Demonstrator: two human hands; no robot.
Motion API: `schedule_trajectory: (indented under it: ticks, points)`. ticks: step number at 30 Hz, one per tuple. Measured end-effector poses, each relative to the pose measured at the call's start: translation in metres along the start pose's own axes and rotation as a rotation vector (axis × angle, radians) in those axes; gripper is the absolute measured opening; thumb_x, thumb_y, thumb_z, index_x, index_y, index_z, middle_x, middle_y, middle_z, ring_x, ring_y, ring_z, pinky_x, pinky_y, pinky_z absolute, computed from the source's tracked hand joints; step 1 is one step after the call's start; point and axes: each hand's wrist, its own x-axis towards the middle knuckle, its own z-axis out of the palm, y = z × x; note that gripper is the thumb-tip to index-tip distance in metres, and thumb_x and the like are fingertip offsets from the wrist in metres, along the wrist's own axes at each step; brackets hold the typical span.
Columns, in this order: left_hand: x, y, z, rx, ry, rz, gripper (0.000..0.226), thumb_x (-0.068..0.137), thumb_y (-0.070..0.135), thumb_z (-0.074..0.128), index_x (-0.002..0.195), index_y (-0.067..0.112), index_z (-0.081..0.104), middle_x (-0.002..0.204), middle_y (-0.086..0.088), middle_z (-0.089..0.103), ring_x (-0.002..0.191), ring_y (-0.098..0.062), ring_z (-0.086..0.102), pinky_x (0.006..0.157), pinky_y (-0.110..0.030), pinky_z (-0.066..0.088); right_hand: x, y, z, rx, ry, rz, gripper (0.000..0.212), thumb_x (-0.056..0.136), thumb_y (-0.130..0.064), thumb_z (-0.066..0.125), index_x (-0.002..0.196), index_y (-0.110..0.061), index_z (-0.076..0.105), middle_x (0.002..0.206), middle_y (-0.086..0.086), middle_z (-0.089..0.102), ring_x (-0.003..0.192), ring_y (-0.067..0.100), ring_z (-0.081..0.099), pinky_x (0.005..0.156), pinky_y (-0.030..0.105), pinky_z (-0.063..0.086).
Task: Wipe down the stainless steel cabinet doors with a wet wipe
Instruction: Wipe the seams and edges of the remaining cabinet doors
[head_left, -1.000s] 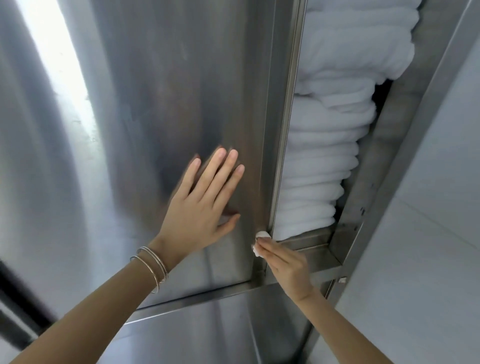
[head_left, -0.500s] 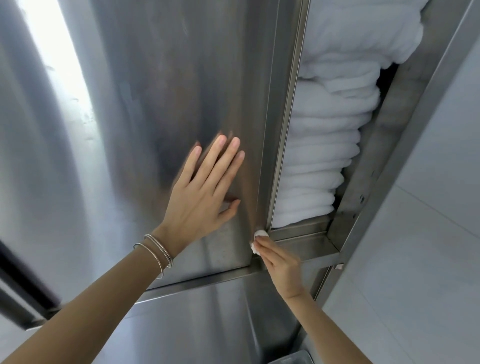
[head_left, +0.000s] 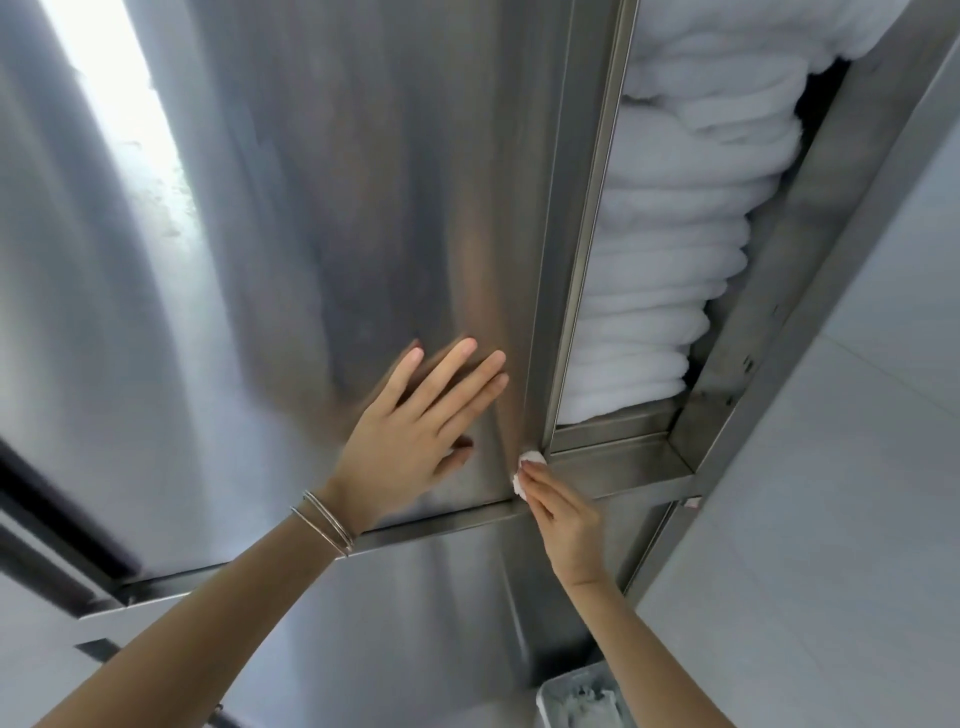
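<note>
Seen from below, a left hand (head_left: 410, 431) lies flat, fingers spread, on a brushed stainless steel cabinet door (head_left: 332, 218). Two thin bangles (head_left: 324, 525) circle its wrist. The right hand (head_left: 558, 512) pinches a small white wet wipe (head_left: 525, 470) against the door's lower right corner. Folded white towels (head_left: 670, 249) fill the open compartment beside it.

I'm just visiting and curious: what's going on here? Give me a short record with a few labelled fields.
activity: wiping a stainless steel cabinet door
left hand: flat on the door, fingers spread
right hand: pinches a small white wipe at the door's lower right corner
wrist: thin bangles on the left
open compartment: stacked white towels
bottom right: a tray, contents unclear
</note>
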Motion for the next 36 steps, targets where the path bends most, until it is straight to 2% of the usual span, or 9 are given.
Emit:
schedule_trajectory:
  ticks: [4, 8, 11, 16, 20, 24, 28, 33, 36]
  points:
    - [0.001, 0.0, 0.002, -0.012, 0.009, 0.008, 0.082, 0.089, 0.048, 0.055, 0.155, 0.016, 0.018, 0.164, -0.003, 0.009, 0.151, -0.027, 0.005, 0.12, -0.05, -0.007, -0.004, 0.008, -0.005, -0.081, -0.145, -0.045, 0.024, 0.067, -0.001, 0.084, 0.09, -0.008, 0.076, 0.098, 0.001, 0.073, 0.08, 0.011, 0.071, 0.067, 0.029, 0.06]
    - [0.0, 0.001, 0.004, -0.005, 0.022, 0.006, 0.082, 0.089, 0.049, 0.052, 0.155, 0.016, 0.017, 0.164, -0.004, 0.007, 0.151, -0.028, 0.004, 0.12, -0.05, -0.007, 0.035, 0.004, -0.011, -0.075, 0.052, -0.109, 0.016, 0.084, -0.01, 0.069, 0.099, -0.006, 0.073, 0.106, 0.003, 0.071, 0.094, 0.009, 0.067, 0.088, 0.023, 0.053]
    - [0.0, 0.001, 0.005, -0.005, 0.026, 0.008, 0.082, 0.09, 0.05, 0.052, 0.155, 0.016, 0.017, 0.164, -0.004, 0.005, 0.151, -0.028, 0.003, 0.12, -0.05, -0.007, 0.032, 0.001, -0.008, -0.08, 0.072, -0.089, 0.019, 0.076, -0.004, 0.076, 0.095, -0.004, 0.075, 0.102, 0.004, 0.072, 0.092, 0.01, 0.068, 0.086, 0.026, 0.054]
    - [0.0, 0.002, 0.006, 0.014, 0.034, 0.015, 0.083, 0.089, 0.05, 0.053, 0.155, 0.016, 0.017, 0.164, -0.004, 0.003, 0.151, -0.028, 0.003, 0.12, -0.051, -0.005, -0.002, 0.005, -0.004, -0.07, -0.094, 0.023, 0.021, 0.067, -0.001, 0.083, 0.086, -0.006, 0.077, 0.094, 0.001, 0.074, 0.081, 0.01, 0.071, 0.065, 0.029, 0.06]
    - [0.001, 0.004, 0.008, 0.026, 0.039, 0.011, 0.083, 0.089, 0.051, 0.054, 0.155, 0.016, 0.018, 0.164, -0.004, 0.006, 0.151, -0.028, 0.005, 0.12, -0.051, -0.004, 0.001, 0.002, -0.012, -0.018, -0.155, 0.125, 0.025, 0.067, 0.0, 0.083, 0.09, -0.009, 0.077, 0.096, -0.001, 0.074, 0.084, 0.009, 0.07, 0.069, 0.028, 0.059]
    - [0.007, 0.01, 0.01, 0.02, 0.046, 0.01, 0.082, 0.09, 0.051, 0.054, 0.155, 0.016, 0.018, 0.164, -0.004, 0.008, 0.151, -0.027, 0.005, 0.12, -0.052, -0.004, -0.018, -0.003, -0.03, 0.026, -0.037, 0.308, 0.029, 0.065, 0.011, 0.08, 0.089, -0.005, 0.076, 0.095, -0.002, 0.073, 0.084, 0.009, 0.07, 0.074, 0.023, 0.057]
    - [0.021, 0.021, 0.01, 0.032, 0.055, 0.012, 0.082, 0.09, 0.051, 0.053, 0.155, 0.015, 0.018, 0.164, -0.004, 0.007, 0.151, -0.027, 0.001, 0.12, -0.052, -0.005, -0.037, -0.003, -0.053, -0.035, 0.078, 0.422, 0.026, 0.063, 0.012, 0.079, 0.086, 0.0, 0.075, 0.091, 0.006, 0.074, 0.088, 0.002, 0.064, 0.08, 0.008, 0.05]
    - [0.043, 0.037, 0.012, 0.052, 0.06, 0.027, 0.083, 0.09, 0.052, 0.05, 0.155, 0.013, 0.017, 0.163, -0.002, 0.007, 0.15, -0.028, -0.001, 0.119, -0.052, -0.009, -0.039, 0.005, -0.081, -0.088, 0.079, 0.495, 0.022, 0.067, 0.008, 0.079, 0.086, -0.004, 0.076, 0.089, 0.003, 0.074, 0.08, 0.011, 0.07, 0.071, 0.024, 0.056]
    - [0.055, 0.048, 0.015, 0.057, 0.058, 0.032, 0.082, 0.091, 0.052, 0.047, 0.155, 0.012, 0.016, 0.163, -0.003, 0.006, 0.15, -0.029, 0.0, 0.119, -0.052, -0.011, -0.04, 0.012, -0.091, -0.066, 0.117, 0.552, 0.019, 0.07, 0.008, 0.077, 0.084, -0.005, 0.076, 0.089, -0.001, 0.073, 0.079, 0.007, 0.068, 0.074, 0.017, 0.053]
